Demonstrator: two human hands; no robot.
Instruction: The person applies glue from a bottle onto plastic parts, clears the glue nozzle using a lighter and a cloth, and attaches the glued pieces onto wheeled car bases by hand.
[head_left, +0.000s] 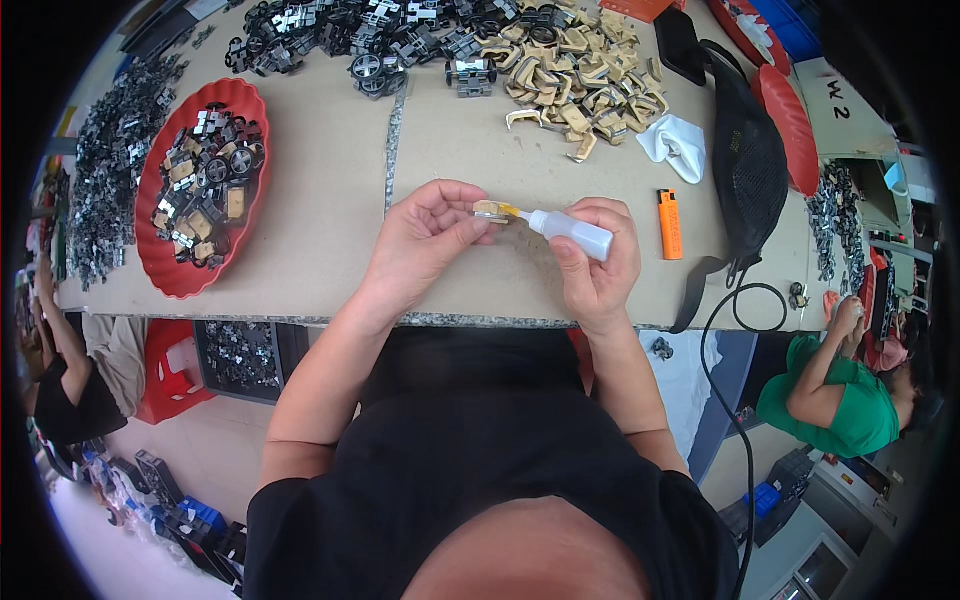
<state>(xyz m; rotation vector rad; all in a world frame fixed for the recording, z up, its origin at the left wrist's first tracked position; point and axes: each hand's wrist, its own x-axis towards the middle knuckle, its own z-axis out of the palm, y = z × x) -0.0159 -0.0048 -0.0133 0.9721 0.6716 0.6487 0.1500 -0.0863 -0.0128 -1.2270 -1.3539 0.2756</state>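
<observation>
Closed around a small translucent squeeze bottle point(580, 235), my right hand point(607, 270) tilts it to the left. The bottle's yellowish tip meets or nearly meets a small tan and silver plastic part point(490, 210). That part is pinched between the thumb and fingers of my left hand point(420, 235), above the table edge. Beyond my hands lies a heap of similar tan parts point(575, 75). To its left is a heap of black and silver wheeled pieces point(400, 35). A scalloped red tray point(150, 235) at the left holds tan parts mixed with black wheeled pieces.
An orange lighter point(670, 225), a white cloth point(676, 145) and a black mesh bag point(745, 160) lie on the right, with a black cable point(715, 370) hanging down. Dark small parts point(110, 170) cover the far left. A person in green point(840, 400) works at the right; another person's arm point(65, 330) shows left.
</observation>
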